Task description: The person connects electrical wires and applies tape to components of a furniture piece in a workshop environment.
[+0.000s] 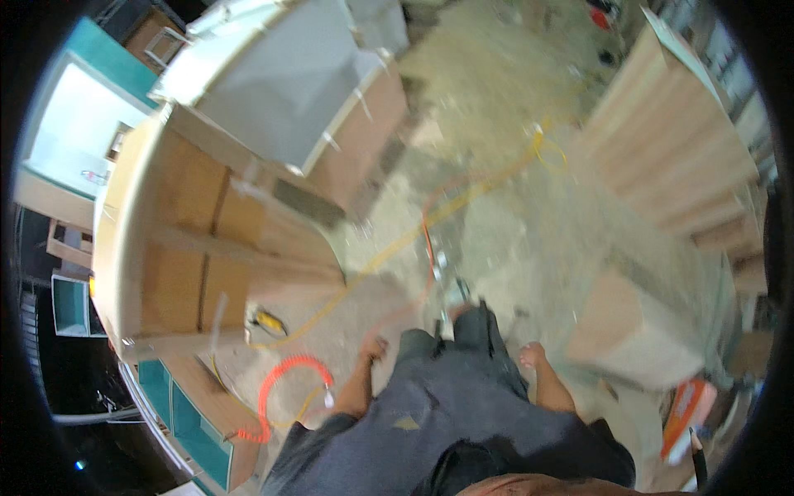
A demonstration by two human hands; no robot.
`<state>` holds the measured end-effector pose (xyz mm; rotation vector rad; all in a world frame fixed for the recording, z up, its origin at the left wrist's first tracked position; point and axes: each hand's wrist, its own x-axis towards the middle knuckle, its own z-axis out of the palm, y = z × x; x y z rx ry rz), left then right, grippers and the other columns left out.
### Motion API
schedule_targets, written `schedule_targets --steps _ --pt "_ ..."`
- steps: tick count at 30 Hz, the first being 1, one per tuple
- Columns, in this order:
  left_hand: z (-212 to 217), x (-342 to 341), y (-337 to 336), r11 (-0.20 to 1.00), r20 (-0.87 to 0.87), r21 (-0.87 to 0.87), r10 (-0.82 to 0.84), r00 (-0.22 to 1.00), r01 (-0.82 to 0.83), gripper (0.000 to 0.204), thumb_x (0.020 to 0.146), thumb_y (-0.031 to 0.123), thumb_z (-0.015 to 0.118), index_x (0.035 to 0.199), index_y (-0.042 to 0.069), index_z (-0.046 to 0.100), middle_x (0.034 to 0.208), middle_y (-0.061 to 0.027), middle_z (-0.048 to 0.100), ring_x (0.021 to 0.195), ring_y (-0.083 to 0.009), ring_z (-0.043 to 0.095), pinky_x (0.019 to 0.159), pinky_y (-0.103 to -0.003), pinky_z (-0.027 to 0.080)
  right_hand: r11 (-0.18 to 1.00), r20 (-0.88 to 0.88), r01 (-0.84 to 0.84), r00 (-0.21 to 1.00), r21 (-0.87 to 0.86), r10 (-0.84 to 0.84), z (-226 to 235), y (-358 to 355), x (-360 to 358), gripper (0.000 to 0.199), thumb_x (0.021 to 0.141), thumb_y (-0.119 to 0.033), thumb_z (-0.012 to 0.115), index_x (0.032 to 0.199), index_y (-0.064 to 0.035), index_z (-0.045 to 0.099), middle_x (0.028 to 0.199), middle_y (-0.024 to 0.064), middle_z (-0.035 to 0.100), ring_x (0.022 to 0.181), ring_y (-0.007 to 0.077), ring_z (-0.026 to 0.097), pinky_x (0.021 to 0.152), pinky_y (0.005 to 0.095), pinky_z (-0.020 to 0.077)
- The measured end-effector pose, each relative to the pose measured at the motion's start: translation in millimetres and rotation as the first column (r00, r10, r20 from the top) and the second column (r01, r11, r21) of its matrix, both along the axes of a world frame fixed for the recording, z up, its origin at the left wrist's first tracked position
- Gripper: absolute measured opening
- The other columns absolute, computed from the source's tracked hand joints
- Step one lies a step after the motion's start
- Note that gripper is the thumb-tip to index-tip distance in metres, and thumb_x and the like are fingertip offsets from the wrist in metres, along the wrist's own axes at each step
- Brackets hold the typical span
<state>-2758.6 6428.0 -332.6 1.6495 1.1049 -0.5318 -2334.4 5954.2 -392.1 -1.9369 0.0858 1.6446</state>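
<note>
Dark shirt (pixel 430 430) is filling lower centre; left hand (pixel 375 347), right hand (pixel 532 355) hanging, grips unclear; loose orange hose (pixel 428 241) mid-frame perhaps risking a trip.

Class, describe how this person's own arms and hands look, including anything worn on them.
Short, dark sleeves of a dark grey shirt leave both forearms bare. Neither the left hand nor the right hand shows a glove; blur hides details such as rings.
</note>
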Motion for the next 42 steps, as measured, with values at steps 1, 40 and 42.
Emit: schedule_targets --steps 1,40,42 --pt "13 26 19 0.989 -0.072 0.010 -0.144 0.987 0.145 0.039 0.090 0.029 0.057 0.125 0.018 0.068 0.098 -0.0152 0.073 0.083 -0.0302 0.069 0.069 -0.045 0.056 0.993 0.249 0.043 0.966 0.106 -0.068 32 86 28 0.017 0.091 -0.012 0.064 0.100 0.0017 0.067 0.081 0.0122 0.069 0.064 0.0206 0.065 0.056 0.0364 0.0532" --pt "90 579 310 0.105 -0.350 -0.041 0.930 0.112 -0.994 0.042 0.092 0.035 0.052 0.112 0.002 0.069 0.109 -0.0145 0.072 0.095 -0.0298 0.071 0.079 -0.044 0.058 0.734 0.495 -0.648 0.714 0.202 0.495 151 1100 736 0.017 0.097 -0.018 0.056 0.093 -0.0031 0.063 0.070 0.0059 0.061 0.056 0.0175 0.059 0.047 0.0324 0.0467" --pt "95 608 271 -0.043 -0.327 -0.043 0.945 -0.027 -0.998 0.042 0.091 0.036 0.054 0.110 0.001 0.070 0.101 -0.0122 0.073 0.087 -0.0264 0.070 0.071 -0.041 0.058 0.687 0.535 -0.702 0.659 0.187 0.528 163 1127 737 0.017 0.099 -0.019 0.055 0.099 -0.0030 0.061 0.071 0.0052 0.061 0.058 0.0167 0.059 0.047 0.0316 0.0465"
